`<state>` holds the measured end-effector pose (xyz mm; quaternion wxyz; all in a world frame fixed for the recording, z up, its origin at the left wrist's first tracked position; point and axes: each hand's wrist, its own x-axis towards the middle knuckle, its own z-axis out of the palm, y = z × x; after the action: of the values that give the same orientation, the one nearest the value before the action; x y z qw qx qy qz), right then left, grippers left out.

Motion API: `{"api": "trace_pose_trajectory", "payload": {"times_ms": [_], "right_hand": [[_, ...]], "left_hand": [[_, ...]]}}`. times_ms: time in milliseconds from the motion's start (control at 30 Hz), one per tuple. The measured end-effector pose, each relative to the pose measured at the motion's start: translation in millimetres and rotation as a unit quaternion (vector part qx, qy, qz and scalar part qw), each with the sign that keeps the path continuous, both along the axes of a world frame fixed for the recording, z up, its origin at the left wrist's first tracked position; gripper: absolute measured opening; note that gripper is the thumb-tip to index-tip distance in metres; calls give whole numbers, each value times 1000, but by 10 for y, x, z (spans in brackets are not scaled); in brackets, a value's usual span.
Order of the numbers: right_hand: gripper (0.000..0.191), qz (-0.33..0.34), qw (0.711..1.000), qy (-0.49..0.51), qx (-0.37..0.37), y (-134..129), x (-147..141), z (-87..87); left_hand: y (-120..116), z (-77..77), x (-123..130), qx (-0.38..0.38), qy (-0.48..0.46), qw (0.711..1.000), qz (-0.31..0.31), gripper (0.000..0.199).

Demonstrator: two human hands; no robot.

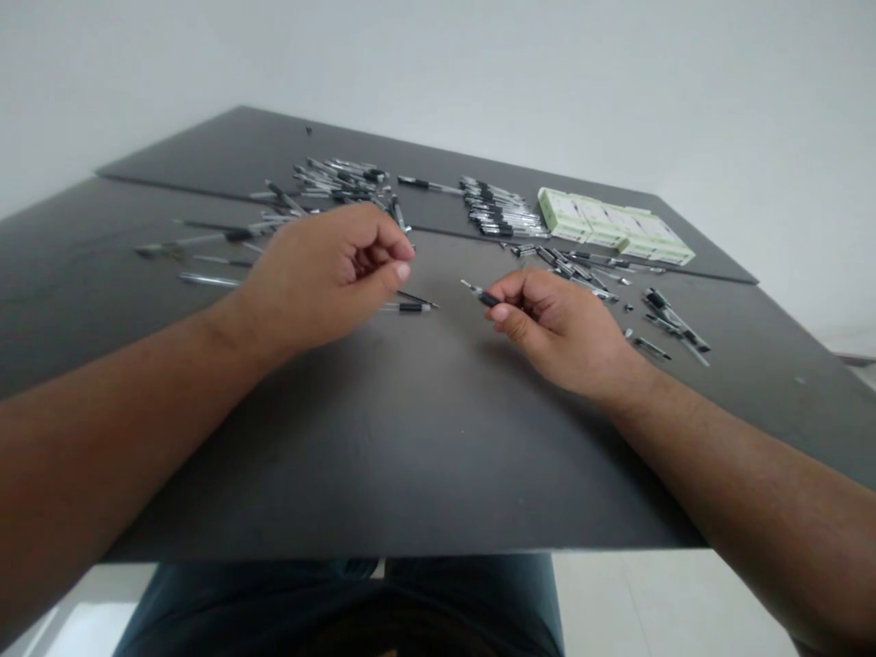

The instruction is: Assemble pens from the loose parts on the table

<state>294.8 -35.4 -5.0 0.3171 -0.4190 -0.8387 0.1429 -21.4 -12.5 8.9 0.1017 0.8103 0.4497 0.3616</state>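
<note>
My right hand (pixel 557 333) pinches a pen (pixel 487 297) by its black grip, the tip pointing left and up above the table. Most of the pen's barrel is hidden inside the fingers. To the left, my left hand (pixel 325 274) is raised over the table with its fingers curled and thumb close to the forefinger; whether something small sits between them I cannot make out. Just beyond and below it lies a clear pen with a black grip (pixel 411 308), partly covered by the hand, beside a thin dark refill (pixel 419 298).
A loose pile of pens (pixel 342 178) lies at the back left. Neatly laid pens (pixel 503 210) are near green-and-white boxes (pixel 616 225) at the back right. Small pen parts (pixel 575 269) and several pens (pixel 677 319) are scattered right of my right hand. The grey table's (pixel 411 456) front edge is near my lap.
</note>
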Motion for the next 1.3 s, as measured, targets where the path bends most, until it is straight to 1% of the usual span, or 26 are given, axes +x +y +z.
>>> {"api": "trace_pose_trajectory", "payload": {"times_ms": [67,133,200,267,367,467,567,733,867,967,1000,1033,1133,1200,1300], "right_hand": [[26,-23,1000,21,-3,67,60,-41],[35,-38,998,41,-3,123,103,-78],[43,-49,997,55,-7,151,124,-96],[48,-59,996,60,-16,149,126,-92],[49,-72,995,62,-27,119,112,-62],[49,-80,994,60,-31,98,100,-34],[47,-83,995,54,-30,97,97,-22],[39,-87,995,37,-21,93,102,-6],[38,-87,996,21,-21,86,109,10],[37,-89,996,14,-22,86,111,7],[37,-90,996,14,-20,86,110,3],[36,-91,996,12,-18,86,108,-2],[33,-92,996,6,-11,84,99,-15],[32,-89,996,5,-6,81,92,-22],[33,-84,996,2,2,77,85,-29]], "left_hand": [[106,16,-85,-15,14,999,38,21],[196,21,-152,-32,33,998,48,22],[259,31,-200,-23,46,996,78,20],[295,56,-240,-19,73,991,112,23],[329,122,-309,-17,96,985,145,27],[377,180,-391,-30,128,978,162,26],[446,201,-472,-51,176,968,174,25],[533,209,-624,-68,227,953,186,25],[572,171,-698,-62,234,951,195,26],[617,60,-620,-63,249,950,179,32],[637,12,-572,-64,258,950,162,34],[657,-36,-522,-67,265,949,156,33],[708,-147,-402,-58,317,938,126,39],[725,-179,-372,-47,347,929,116,45],[728,-176,-374,-42,375,920,108,51]]}}
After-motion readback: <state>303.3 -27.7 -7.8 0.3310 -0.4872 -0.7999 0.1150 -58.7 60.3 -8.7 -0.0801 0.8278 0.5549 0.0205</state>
